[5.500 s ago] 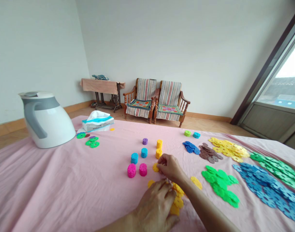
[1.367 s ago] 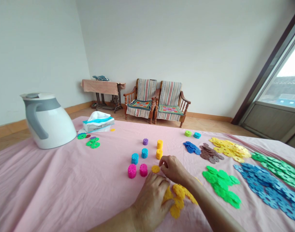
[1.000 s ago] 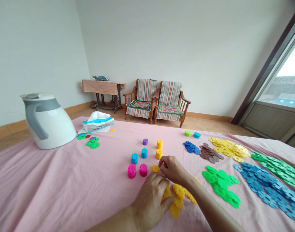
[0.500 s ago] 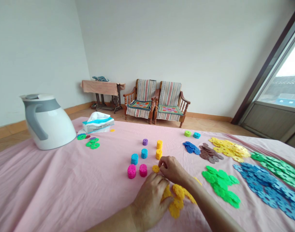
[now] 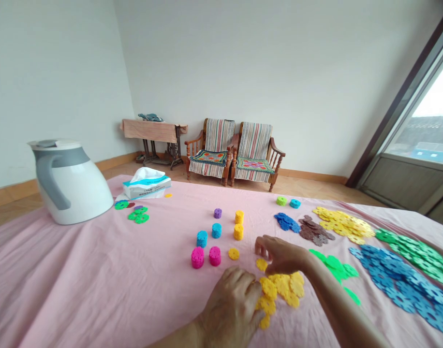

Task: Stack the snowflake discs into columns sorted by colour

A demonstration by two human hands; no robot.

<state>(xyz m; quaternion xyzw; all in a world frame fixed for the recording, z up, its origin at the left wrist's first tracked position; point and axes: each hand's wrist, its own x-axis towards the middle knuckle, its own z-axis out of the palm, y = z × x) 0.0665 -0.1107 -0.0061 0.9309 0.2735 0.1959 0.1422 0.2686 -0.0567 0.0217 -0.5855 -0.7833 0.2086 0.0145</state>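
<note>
My left hand (image 5: 233, 304) rests palm down at the left edge of a loose pile of yellow flower-shaped discs (image 5: 285, 287). Its thumb and fingers are apart, touching the pile, and nothing is visibly gripped. My right hand (image 5: 281, 253) hovers just beyond the pile, fingers bent and apart from the thumb, close to one loose yellow disc (image 5: 261, 264). Another single yellow disc (image 5: 233, 253) lies flat to the left. Beyond it stand two yellow stacks (image 5: 238, 232), two blue stacks (image 5: 201, 238), a purple stack (image 5: 217, 213) and two pink stacks (image 5: 214, 256).
On the right lie piles of bright green discs (image 5: 335, 268), blue discs (image 5: 399, 280), dark green discs (image 5: 417, 251), brown discs (image 5: 314, 231) and more yellow discs (image 5: 343, 223). A white kettle (image 5: 78, 188) and a tissue box (image 5: 147, 186) stand left on the pink cloth (image 5: 134, 280).
My right hand has moved right, away from the single yellow disc, which now lies uncovered, towards the yellow pile. My left hand has shifted slightly right and nearer me.
</note>
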